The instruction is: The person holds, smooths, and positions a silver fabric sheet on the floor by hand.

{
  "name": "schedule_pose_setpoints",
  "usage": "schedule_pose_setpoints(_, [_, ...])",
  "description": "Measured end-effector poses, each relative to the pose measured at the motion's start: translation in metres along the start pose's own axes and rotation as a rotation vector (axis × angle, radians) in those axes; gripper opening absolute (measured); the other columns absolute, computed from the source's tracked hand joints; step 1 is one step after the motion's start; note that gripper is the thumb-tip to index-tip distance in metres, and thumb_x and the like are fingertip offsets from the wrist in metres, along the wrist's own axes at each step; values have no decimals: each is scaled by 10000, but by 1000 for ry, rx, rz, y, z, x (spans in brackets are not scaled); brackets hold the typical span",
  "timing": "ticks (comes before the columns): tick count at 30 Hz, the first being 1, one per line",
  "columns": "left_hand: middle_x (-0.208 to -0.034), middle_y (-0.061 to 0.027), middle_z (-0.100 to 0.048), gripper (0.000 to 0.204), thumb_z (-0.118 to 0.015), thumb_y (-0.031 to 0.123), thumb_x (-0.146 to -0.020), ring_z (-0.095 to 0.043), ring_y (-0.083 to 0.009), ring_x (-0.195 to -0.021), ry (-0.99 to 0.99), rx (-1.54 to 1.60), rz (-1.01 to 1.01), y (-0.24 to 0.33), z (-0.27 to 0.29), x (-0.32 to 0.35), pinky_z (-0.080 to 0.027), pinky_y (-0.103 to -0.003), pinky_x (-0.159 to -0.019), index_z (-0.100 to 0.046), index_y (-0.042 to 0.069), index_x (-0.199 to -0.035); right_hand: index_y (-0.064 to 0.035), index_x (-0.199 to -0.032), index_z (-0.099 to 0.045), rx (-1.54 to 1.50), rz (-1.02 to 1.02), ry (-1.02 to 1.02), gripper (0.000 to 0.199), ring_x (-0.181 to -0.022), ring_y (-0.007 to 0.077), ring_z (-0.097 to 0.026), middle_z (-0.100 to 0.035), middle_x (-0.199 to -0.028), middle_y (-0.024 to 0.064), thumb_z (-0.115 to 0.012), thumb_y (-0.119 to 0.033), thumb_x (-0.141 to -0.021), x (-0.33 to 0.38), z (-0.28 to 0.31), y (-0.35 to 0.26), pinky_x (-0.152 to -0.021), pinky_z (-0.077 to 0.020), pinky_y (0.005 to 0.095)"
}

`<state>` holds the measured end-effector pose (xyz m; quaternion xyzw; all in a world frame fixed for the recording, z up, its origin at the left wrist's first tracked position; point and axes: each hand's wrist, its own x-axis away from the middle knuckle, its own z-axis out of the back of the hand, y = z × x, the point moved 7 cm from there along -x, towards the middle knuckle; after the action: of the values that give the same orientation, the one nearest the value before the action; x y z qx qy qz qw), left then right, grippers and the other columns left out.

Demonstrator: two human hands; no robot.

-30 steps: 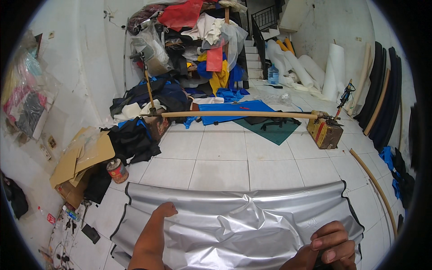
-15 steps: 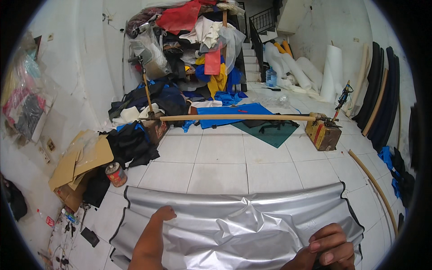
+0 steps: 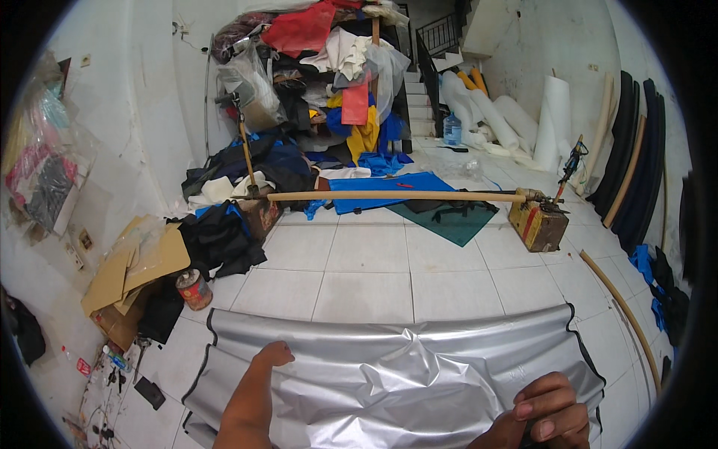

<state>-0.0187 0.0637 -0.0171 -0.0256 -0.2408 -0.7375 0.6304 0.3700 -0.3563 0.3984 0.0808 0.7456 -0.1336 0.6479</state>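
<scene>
A silver sheet [image 3: 449,378] with dark bound edges lies spread on the floor in front of me, creased in its middle. My left hand [image 3: 278,353] rests on its left part, closed, with the fingers curled under and mostly hidden. Nearer me, at the lower right, my right hand [image 3: 552,410] is raised over the sheet. Its fingers are bent in toward the thumb, and whatever they may pinch is too small or hidden to name.
Beyond the sheet, a long tan tube [image 3: 396,196] spans between two boxes, the right one a worn yellow box [image 3: 537,227]. A rusty can [image 3: 194,289] and flattened cardboard [image 3: 134,266] stand left. Fabric piles [image 3: 329,82] fill the back; rolls [image 3: 624,150] lean at right.
</scene>
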Motion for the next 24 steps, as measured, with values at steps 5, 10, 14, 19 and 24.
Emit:
schedule_pose_setpoints(5, [-1028,-173,-714,382,-730,338,-725,-664,-338,-1000,-2,10,-4,1,3,3,-522,-412,-873,-688,48,-971,-89,-1165,-548,51,-45,-10,369,-724,413,-614,-624,-930,167,-451,-384,-967,3,2,-2,-613,-459,537])
schedule_pose_setpoints(10, [-994,-171,-720,364,-743,333,-718,-673,-333,-971,13,3,-25,6,7,5,-526,-410,-857,-694,57,-949,-86,-1166,-545,21,-11,2,366,-728,419,-616,-625,-932,180,-457,-376,-961,3,3,-1,-611,-456,530])
schedule_pose_setpoints(14, [-996,-170,-719,364,-743,333,-717,-672,-329,-971,-1,28,-9,7,7,7,-527,-409,-856,-696,62,-956,-55,-1180,-547,46,-15,5,377,-734,419,-617,-625,-920,190,-457,-342,-953,1,0,-3,-615,-454,536])
schedule_pose_setpoints(19, [-1007,-163,-719,374,-743,339,-716,-672,-327,-972,2,26,-17,1,4,4,-527,-405,-858,-694,60,-960,-29,-1205,-550,43,-17,53,405,-744,419,-620,-632,-921,196,-465,-326,-945,2,0,-5,-626,-455,538])
schedule_pose_setpoints(24, [-1026,-164,-713,393,-742,347,-717,-666,-323,-988,-30,14,4,2,2,2,-524,-404,-873,-689,57,-976,-42,-1216,-551,14,-9,-11,392,-761,414,-622,-633,-936,196,-454,-318,-955,0,1,-2,-639,-460,543])
